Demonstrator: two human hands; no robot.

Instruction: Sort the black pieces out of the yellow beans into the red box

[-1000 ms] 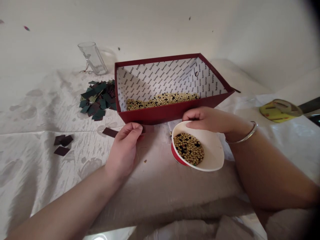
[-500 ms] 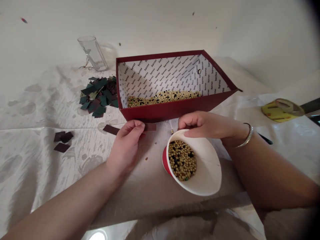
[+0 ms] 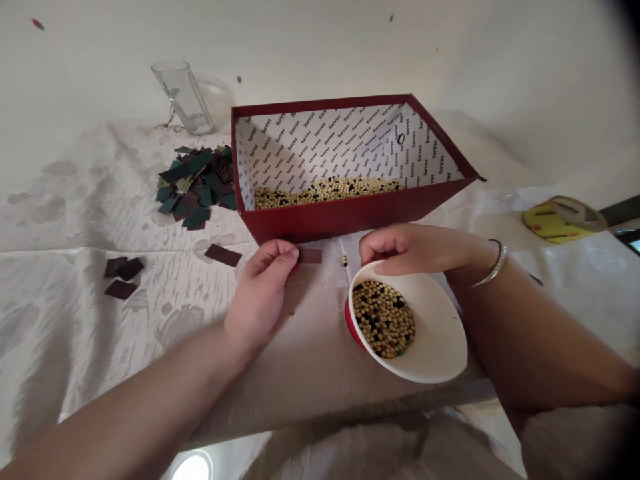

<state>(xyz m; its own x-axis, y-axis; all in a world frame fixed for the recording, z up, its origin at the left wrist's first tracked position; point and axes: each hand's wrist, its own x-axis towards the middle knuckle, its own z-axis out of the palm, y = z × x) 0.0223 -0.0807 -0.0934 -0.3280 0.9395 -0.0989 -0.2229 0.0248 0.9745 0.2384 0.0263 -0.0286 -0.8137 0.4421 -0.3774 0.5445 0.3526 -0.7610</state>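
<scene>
My left hand (image 3: 265, 283) pinches a small brown strip (image 3: 311, 256) just in front of the red box (image 3: 320, 221). The rim of a white paper cup (image 3: 435, 327) with a red outside is gripped by my right hand (image 3: 400, 248). The cup tilts to the left, and yellow and black beads (image 3: 383, 320) lie in its lower side. More beads (image 3: 330, 191) cover the bottom of the box, whose lining is white with printed words. Another brown strip (image 3: 223, 255) lies on the cloth left of my left hand.
A pile of green and brown pieces (image 3: 197, 183) lies left of the box, with a glass (image 3: 187, 100) behind it. Several dark pieces (image 3: 121, 288) lie at the left. A yellow tape roll (image 3: 563, 219) sits at the right on the white cloth (image 3: 165, 380).
The cup has moved to the right in my right hand. My left hand has shifted slightly right with the strip, away from the strip on the cloth.
</scene>
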